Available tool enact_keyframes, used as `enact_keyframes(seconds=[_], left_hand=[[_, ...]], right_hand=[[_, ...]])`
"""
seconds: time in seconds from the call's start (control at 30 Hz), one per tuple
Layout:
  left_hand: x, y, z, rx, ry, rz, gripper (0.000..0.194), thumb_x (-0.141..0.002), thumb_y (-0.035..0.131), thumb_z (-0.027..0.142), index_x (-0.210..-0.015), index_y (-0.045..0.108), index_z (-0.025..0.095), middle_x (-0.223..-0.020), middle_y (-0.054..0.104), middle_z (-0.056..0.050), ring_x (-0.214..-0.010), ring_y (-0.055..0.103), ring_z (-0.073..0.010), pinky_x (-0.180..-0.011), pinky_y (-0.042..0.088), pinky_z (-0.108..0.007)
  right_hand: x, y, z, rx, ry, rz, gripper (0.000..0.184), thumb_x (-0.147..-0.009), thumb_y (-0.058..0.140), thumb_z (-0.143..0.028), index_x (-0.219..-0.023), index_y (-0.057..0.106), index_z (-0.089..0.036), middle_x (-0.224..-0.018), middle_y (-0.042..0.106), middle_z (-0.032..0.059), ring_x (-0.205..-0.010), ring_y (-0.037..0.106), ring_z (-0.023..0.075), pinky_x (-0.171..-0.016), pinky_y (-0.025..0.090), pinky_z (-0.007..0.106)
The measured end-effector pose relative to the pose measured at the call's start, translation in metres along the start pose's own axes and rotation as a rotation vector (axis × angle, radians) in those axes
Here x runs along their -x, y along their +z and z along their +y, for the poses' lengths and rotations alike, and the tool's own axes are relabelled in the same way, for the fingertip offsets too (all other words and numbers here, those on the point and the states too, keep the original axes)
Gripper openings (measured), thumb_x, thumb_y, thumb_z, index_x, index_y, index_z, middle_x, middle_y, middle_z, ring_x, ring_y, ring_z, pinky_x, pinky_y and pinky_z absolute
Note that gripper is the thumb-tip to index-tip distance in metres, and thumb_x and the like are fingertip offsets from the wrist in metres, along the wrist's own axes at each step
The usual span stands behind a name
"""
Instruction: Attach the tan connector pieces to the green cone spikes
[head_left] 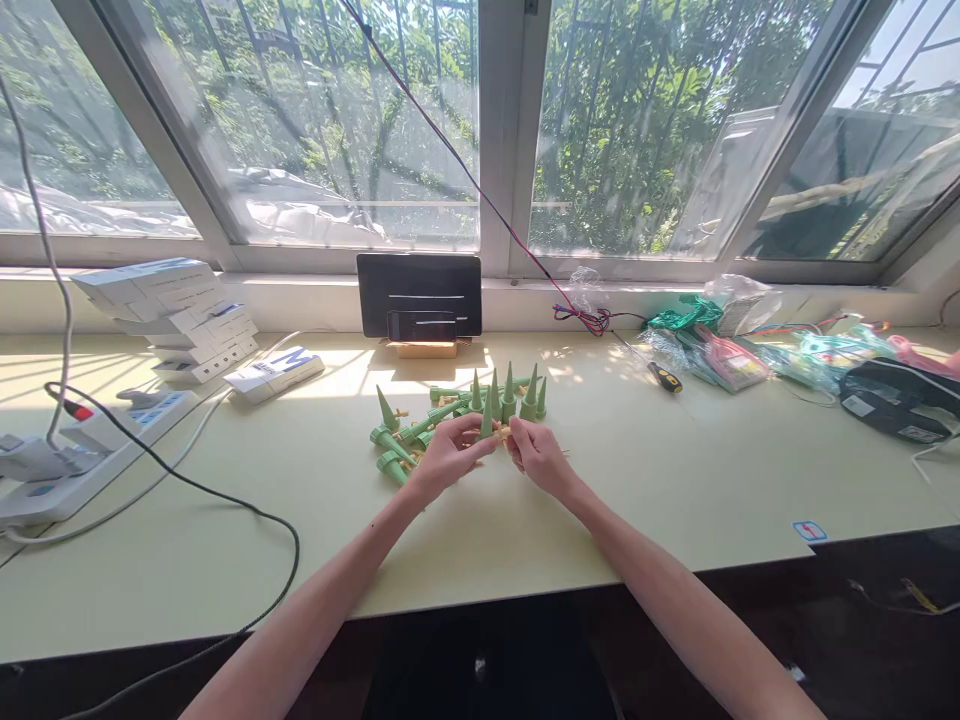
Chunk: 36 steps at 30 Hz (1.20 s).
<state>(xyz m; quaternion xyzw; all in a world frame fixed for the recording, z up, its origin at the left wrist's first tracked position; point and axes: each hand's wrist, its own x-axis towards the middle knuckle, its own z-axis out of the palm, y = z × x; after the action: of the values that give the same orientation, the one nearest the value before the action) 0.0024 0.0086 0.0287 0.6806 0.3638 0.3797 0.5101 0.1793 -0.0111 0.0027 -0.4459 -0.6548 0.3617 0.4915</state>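
Observation:
My left hand is closed around the base of a green plastic watering spike, which points upward. At the side of that spike, my right hand pinches a small tan valve piece. The two hands almost meet, and the fingers hide part of both pieces. Just behind them, several more green spikes stand upright in a group. Others lie in a loose pile to the left of my left hand, with tan pieces among them.
A dark tablet leans on a stand by the window. White boxes are stacked at left, near a power strip and a black cable. Plastic bags, a yellow-black tool and a black pouch lie at right.

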Motion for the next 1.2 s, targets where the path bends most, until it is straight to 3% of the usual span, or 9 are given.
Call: enact_keyframes(seconds=[0.13, 0.3, 0.6, 0.7, 0.83, 1.0, 1.1, 1.2], left_hand=[[-0.002, -0.003, 0.001, 0.134, -0.044, -0.056, 0.033, -0.080, 0.072, 0.047, -0.097, 0.071, 0.019, -0.065, 0.053, 0.002, -0.044, 0.034, -0.0040, -0.037, 0.034, -0.019], [-0.002, -0.003, 0.001, 0.191, -0.063, -0.107, 0.032, -0.080, 0.073, 0.046, -0.098, 0.073, 0.019, -0.069, 0.053, 0.002, -0.044, 0.031, -0.0029, -0.038, 0.030, -0.019], [-0.003, -0.003, -0.009, 0.137, 0.009, -0.097, 0.029, -0.080, 0.075, 0.042, -0.097, 0.070, 0.019, -0.062, 0.049, 0.003, -0.049, 0.038, -0.0060, -0.042, 0.034, -0.020], [-0.003, -0.002, -0.010, 0.031, 0.094, -0.052, 0.025, -0.083, 0.072, 0.040, -0.097, 0.072, 0.019, -0.060, 0.048, 0.004, -0.051, 0.042, -0.0079, -0.044, 0.040, -0.021], [-0.004, -0.002, -0.011, -0.233, 0.379, 0.024, 0.015, -0.088, 0.067, 0.029, -0.095, 0.075, 0.019, -0.092, 0.071, -0.006, -0.070, 0.059, -0.0132, -0.052, 0.047, -0.022], [-0.007, -0.005, -0.017, -0.476, 0.680, 0.079, 0.024, -0.091, 0.057, 0.014, -0.104, 0.076, 0.023, -0.107, 0.075, -0.008, -0.083, 0.064, -0.0172, -0.064, 0.052, -0.028], [-0.007, -0.003, -0.017, -0.505, 0.705, 0.094, 0.024, -0.091, 0.057, 0.013, -0.103, 0.076, 0.023, -0.106, 0.075, -0.008, -0.081, 0.064, -0.0169, -0.068, 0.052, -0.029], [-0.005, 0.001, -0.013, -0.414, 0.590, 0.071, 0.017, -0.091, 0.061, 0.021, -0.101, 0.075, 0.021, -0.100, 0.074, -0.008, -0.079, 0.064, -0.0153, -0.058, 0.049, -0.023]], right_hand=[[0.002, 0.000, -0.002, 0.159, -0.082, -0.009, 0.047, -0.103, 0.029, -0.053, -0.070, 0.041, -0.022, -0.059, 0.044, -0.0031, -0.052, 0.040, 0.0118, -0.051, 0.032, 0.024], [0.002, 0.000, 0.001, 0.186, -0.135, -0.009, 0.045, -0.104, 0.029, -0.046, -0.068, 0.040, -0.022, -0.061, 0.046, -0.0026, -0.054, 0.041, 0.0119, -0.055, 0.032, 0.025], [0.002, 0.003, 0.005, 0.096, -0.071, 0.023, 0.053, -0.100, 0.030, -0.059, -0.061, 0.035, -0.023, -0.052, 0.038, -0.0031, -0.048, 0.037, 0.0120, -0.048, 0.030, 0.026], [0.001, 0.004, 0.006, -0.031, 0.011, 0.023, 0.057, -0.097, 0.035, -0.064, -0.058, 0.034, -0.023, -0.048, 0.036, -0.0030, -0.044, 0.037, 0.0117, -0.045, 0.029, 0.026], [0.000, 0.005, 0.003, -0.249, 0.146, -0.032, 0.060, -0.091, 0.045, -0.069, -0.055, 0.033, -0.023, -0.046, 0.030, -0.0054, -0.039, 0.029, 0.0092, -0.039, 0.024, 0.026], [-0.003, 0.002, -0.002, -0.457, 0.277, -0.093, 0.060, -0.084, 0.060, -0.065, -0.054, 0.029, -0.023, -0.049, 0.023, -0.0079, -0.039, 0.018, 0.0060, -0.037, 0.014, 0.023], [-0.004, 0.002, -0.002, -0.467, 0.303, -0.106, 0.061, -0.085, 0.060, -0.064, -0.053, 0.027, -0.023, -0.049, 0.021, -0.0082, -0.039, 0.017, 0.0062, -0.037, 0.013, 0.024], [-0.003, 0.003, 0.001, -0.379, 0.272, -0.078, 0.060, -0.089, 0.053, -0.065, -0.053, 0.028, -0.024, -0.047, 0.022, -0.0076, -0.038, 0.021, 0.0078, -0.038, 0.018, 0.025]])
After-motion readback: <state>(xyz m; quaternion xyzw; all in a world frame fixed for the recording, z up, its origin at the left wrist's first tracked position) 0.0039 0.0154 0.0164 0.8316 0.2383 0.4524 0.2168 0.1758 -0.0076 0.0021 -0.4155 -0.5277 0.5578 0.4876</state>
